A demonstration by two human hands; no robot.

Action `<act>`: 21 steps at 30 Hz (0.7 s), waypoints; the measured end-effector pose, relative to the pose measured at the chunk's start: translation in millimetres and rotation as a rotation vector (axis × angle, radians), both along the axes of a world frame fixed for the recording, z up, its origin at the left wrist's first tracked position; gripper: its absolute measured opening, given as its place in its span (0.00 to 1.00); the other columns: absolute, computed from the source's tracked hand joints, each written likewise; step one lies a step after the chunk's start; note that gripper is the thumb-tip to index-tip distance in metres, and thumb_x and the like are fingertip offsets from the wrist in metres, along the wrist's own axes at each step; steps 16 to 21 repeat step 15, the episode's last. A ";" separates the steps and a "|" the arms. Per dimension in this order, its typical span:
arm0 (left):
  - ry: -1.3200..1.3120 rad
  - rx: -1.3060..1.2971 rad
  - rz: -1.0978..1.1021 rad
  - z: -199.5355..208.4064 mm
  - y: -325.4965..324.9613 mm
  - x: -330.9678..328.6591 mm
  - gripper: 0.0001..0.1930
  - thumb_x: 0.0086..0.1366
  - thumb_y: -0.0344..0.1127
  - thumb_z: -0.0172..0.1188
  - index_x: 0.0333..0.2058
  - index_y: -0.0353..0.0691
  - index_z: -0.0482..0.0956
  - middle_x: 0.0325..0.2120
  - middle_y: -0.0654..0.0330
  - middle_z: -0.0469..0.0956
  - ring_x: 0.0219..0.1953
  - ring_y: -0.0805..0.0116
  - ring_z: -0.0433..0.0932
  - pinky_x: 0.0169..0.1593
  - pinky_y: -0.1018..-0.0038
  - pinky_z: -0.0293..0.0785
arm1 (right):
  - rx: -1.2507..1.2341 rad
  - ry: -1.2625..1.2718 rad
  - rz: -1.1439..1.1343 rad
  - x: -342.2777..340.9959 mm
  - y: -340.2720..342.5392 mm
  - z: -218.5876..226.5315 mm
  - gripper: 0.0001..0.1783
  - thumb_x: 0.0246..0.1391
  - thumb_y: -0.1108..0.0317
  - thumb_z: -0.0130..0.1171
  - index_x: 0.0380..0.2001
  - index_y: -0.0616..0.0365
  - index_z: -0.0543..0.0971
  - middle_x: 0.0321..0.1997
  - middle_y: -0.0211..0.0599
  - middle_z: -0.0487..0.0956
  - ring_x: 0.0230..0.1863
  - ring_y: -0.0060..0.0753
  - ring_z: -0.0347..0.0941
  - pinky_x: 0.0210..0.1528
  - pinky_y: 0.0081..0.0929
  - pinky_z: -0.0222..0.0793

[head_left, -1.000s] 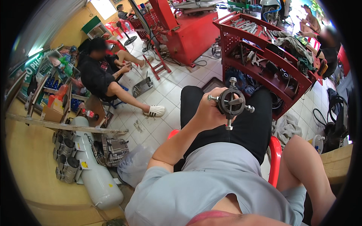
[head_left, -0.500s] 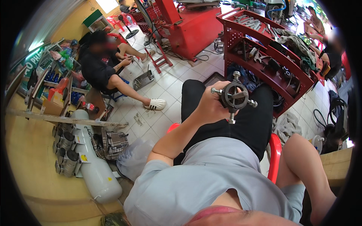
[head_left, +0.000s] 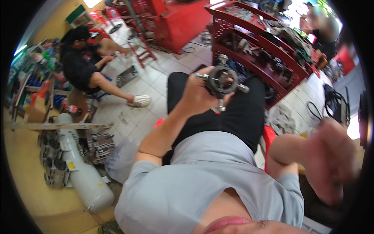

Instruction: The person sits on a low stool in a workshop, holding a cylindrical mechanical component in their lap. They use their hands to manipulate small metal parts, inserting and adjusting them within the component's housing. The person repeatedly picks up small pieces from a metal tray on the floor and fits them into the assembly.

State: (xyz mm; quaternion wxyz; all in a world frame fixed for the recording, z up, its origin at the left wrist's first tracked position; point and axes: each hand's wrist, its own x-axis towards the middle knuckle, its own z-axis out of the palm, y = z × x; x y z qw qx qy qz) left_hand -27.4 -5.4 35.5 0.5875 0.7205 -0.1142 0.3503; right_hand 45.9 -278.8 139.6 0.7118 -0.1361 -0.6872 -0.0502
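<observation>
My left hand [head_left: 197, 93] is closed on a dark metal ring with bolts [head_left: 213, 87], held above my lap. Thick bolts stick out around its rim. Some fingers show behind the ring at its lower right. My right hand [head_left: 331, 156] is raised at the right side, apart from the ring. It is smeared by motion, so its fingers and anything in them do not show clearly.
A red tool cart [head_left: 257, 58] with wrenches and rags stands ahead. Another person [head_left: 80, 66] sits at the left, near a metal tray [head_left: 126, 76]. A grey-white cylinder [head_left: 87, 179] lies at lower left. A grey cloth [head_left: 281, 119] rests right of my chair.
My right hand has come up into view at the right. The whole view has shifted, so the surroundings appear further left. The ring stays in my left hand.
</observation>
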 end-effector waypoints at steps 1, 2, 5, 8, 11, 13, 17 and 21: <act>0.013 0.013 0.002 -3.9 0.9 2.4 0.18 0.46 0.25 0.72 0.37 0.34 0.78 0.34 0.61 0.78 0.36 0.77 0.78 0.41 0.79 0.75 | -0.060 0.096 -0.025 -0.8 18.0 -9.6 0.11 0.45 0.64 0.61 0.26 0.51 0.69 0.19 0.28 0.64 0.18 0.23 0.59 0.24 0.27 0.52; -0.002 0.030 0.017 -7.2 1.8 5.0 0.19 0.45 0.26 0.73 0.38 0.35 0.77 0.34 0.61 0.78 0.36 0.76 0.78 0.41 0.78 0.76 | -0.121 0.191 -0.046 -2.8 36.0 -18.0 0.13 0.44 0.62 0.63 0.24 0.52 0.67 0.18 0.28 0.64 0.16 0.21 0.58 0.19 0.25 0.51; 0.078 0.063 0.093 -18.7 8.2 1.4 0.18 0.46 0.25 0.73 0.37 0.35 0.77 0.34 0.60 0.78 0.37 0.72 0.79 0.42 0.77 0.76 | -0.353 0.216 0.133 -8.5 76.8 -31.7 0.12 0.44 0.65 0.62 0.20 0.59 0.70 0.17 0.34 0.69 0.14 0.28 0.62 0.14 0.28 0.55; 0.242 -0.542 -0.083 -16.0 7.2 -4.2 0.16 0.48 0.23 0.70 0.36 0.34 0.76 0.33 0.58 0.78 0.36 0.68 0.79 0.43 0.72 0.76 | -0.496 0.158 0.423 -24.9 98.4 -29.4 0.14 0.47 0.65 0.59 0.16 0.64 0.73 0.17 0.39 0.73 0.16 0.38 0.67 0.17 0.32 0.61; 0.082 0.185 0.205 -25.3 10.8 0.0 0.14 0.48 0.21 0.68 0.35 0.32 0.75 0.32 0.56 0.78 0.35 0.67 0.79 0.43 0.70 0.76 | -0.215 0.329 0.937 -56.4 106.4 -15.9 0.22 0.53 0.54 0.55 0.14 0.60 0.71 0.15 0.35 0.70 0.19 0.35 0.64 0.26 0.29 0.60; 0.057 0.301 0.162 -23.6 18.1 0.5 0.15 0.48 0.21 0.68 0.35 0.32 0.75 0.31 0.55 0.78 0.35 0.67 0.79 0.43 0.71 0.76 | -0.033 0.449 1.090 -73.8 102.1 -8.2 0.24 0.53 0.51 0.54 0.13 0.58 0.70 0.14 0.34 0.67 0.17 0.34 0.62 0.27 0.31 0.61; 0.025 0.280 0.123 -17.5 13.0 3.9 0.15 0.48 0.22 0.68 0.36 0.32 0.75 0.31 0.55 0.79 0.35 0.67 0.79 0.43 0.72 0.77 | 0.009 0.533 1.025 -76.9 94.4 -4.4 0.22 0.52 0.52 0.54 0.14 0.57 0.70 0.13 0.34 0.66 0.14 0.35 0.60 0.26 0.33 0.61; 0.025 0.280 0.123 -17.5 13.0 3.9 0.15 0.48 0.22 0.68 0.36 0.32 0.75 0.31 0.55 0.79 0.35 0.67 0.79 0.43 0.72 0.77 | 0.009 0.533 1.025 -76.9 94.4 -4.4 0.22 0.52 0.52 0.54 0.14 0.57 0.70 0.13 0.34 0.66 0.14 0.35 0.60 0.26 0.33 0.61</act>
